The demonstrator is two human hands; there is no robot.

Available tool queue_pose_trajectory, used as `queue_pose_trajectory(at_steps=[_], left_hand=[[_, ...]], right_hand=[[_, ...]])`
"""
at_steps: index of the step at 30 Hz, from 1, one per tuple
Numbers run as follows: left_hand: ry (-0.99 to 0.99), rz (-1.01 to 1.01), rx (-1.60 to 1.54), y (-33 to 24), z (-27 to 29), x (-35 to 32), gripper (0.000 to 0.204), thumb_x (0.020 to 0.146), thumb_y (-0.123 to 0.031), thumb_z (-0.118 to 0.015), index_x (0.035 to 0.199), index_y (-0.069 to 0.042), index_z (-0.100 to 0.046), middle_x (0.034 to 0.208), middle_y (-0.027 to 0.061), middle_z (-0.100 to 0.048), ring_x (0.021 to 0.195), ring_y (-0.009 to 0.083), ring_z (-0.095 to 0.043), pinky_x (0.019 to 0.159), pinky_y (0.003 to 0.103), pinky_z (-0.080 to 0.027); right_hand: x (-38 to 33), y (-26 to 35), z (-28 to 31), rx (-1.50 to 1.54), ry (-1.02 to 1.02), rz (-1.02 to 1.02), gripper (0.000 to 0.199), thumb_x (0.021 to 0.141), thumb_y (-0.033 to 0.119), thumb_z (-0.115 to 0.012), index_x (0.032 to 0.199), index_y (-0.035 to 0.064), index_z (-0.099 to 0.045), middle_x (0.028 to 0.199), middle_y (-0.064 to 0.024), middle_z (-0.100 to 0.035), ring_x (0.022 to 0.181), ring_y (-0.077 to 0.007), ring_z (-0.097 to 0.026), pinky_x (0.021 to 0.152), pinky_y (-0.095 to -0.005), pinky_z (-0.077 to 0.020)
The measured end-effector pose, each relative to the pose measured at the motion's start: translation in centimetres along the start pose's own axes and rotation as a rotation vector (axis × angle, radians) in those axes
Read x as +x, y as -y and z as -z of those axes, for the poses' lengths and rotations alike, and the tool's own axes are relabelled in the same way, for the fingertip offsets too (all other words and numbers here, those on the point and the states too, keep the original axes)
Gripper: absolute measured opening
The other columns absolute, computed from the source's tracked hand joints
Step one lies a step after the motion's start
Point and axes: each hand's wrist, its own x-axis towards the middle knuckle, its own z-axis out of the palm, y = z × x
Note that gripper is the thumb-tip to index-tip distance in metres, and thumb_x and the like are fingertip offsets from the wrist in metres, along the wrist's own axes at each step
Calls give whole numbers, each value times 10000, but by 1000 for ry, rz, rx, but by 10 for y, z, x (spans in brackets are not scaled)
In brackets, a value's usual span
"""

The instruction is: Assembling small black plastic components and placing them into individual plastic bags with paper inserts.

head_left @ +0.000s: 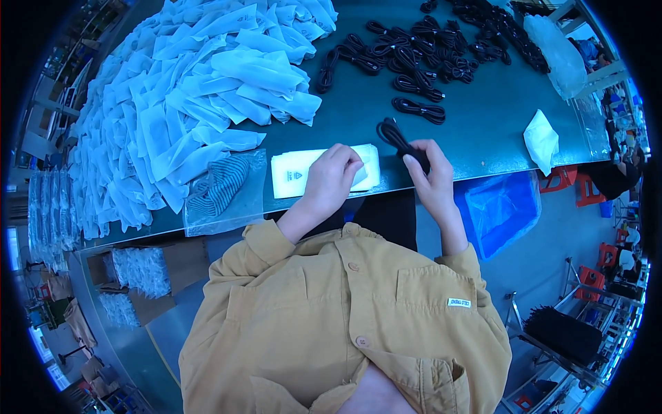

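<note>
A stack of flat white bags lies at the table's near edge. My left hand rests over the middle of this stack, fingers curled in with thumb and fingertips pinched at the top bag's edge. Just to the right, my right hand is closed round a coiled black cable, whose looped end sticks up past the fingers. Beyond it on the green table lie several more bundled black cables.
A large heap of filled white bags covers the table's left side, with a striped cloth item in clear plastic before it. A crumpled white piece lies at right. Below the edge stand a blue bin and cardboard boxes.
</note>
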Motion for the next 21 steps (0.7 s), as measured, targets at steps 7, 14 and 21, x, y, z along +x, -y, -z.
queue_pose_trajectory(at_steps=[7,14,21], left_hand=[[-2,141,-212,-3,0,0,43,886,-11,-643,880,4,-604,854,50,-587,683,104,-521,618,247,-427],[-51,22,-243,-6,2,1,33,891,-8,-641,897,-3,-608,883,53,-602,688,99,-511,614,234,-415],[-10,-62,-194,-10,4,0,28,900,-20,-637,892,-11,-611,929,75,-632,719,123,-545,627,234,-427]], right_hand=[[-21,7,12,-86,57,223,208,845,32,-673,1035,12,-592,933,-145,-570,803,-327,-609,673,-385,-491],[-22,9,16,-158,204,238,277,820,53,-705,1066,16,-582,972,-140,-568,856,-323,-606,699,-389,-495],[-24,4,2,-44,249,62,390,780,145,-782,1093,16,-589,955,-130,-577,847,-312,-598,729,-371,-476]])
